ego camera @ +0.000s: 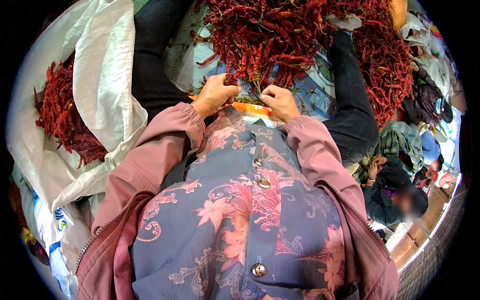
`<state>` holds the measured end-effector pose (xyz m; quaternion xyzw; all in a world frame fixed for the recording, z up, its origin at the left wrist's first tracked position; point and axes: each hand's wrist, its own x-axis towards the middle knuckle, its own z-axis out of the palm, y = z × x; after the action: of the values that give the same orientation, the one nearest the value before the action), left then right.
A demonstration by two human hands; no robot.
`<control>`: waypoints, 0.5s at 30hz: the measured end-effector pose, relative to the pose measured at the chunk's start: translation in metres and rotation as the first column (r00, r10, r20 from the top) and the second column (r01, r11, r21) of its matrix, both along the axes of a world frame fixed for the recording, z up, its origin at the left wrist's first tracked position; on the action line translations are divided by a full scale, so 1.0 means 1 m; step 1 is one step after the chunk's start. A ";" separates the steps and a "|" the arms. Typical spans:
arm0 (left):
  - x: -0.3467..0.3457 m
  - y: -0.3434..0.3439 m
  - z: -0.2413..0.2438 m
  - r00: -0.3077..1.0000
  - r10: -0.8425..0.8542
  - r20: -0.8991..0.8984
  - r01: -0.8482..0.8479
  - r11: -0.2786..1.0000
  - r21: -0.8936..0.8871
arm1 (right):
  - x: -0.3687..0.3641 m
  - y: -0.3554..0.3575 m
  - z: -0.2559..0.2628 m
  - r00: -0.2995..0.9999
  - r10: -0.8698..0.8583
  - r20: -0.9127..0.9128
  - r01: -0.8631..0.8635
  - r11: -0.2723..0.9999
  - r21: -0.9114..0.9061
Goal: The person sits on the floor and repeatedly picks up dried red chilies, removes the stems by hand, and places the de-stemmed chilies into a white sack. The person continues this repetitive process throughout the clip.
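Note:
Dried red chillies [262,30] lie in a large heap between the legs, their pale stems showing among them. My left hand [215,94] is curled at the near edge of this heap, closed around a dark red dried chilli [231,79]. A short distance to its right, my right hand [279,101] pinches a thin pale chilli stem [257,85] between thumb and forefinger. Under both hands lies a printed plastic sheet [318,98] with an orange strip [251,108], strewn with stem bits.
On the left stands an open white woven sack [103,56] holding more dried chillies [67,112]. Black-trousered legs [350,97] flank the heap. Another chilli pile [384,71] extends past the right leg. At the right, another person [390,191] sits close by.

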<state>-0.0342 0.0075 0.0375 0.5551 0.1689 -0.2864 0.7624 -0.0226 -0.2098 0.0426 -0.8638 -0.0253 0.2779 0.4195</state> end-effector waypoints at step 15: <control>0.001 0.000 -0.001 1.000 0.001 0.018 -0.001 1.000 0.013 | -0.001 0.016 -0.013 0.977 0.111 0.182 -0.064 0.967 -0.247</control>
<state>-0.0337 0.0078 0.0367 0.5626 0.1642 -0.2799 0.7604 -0.0233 -0.1938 0.0299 -0.9291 -0.0707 0.2115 0.2950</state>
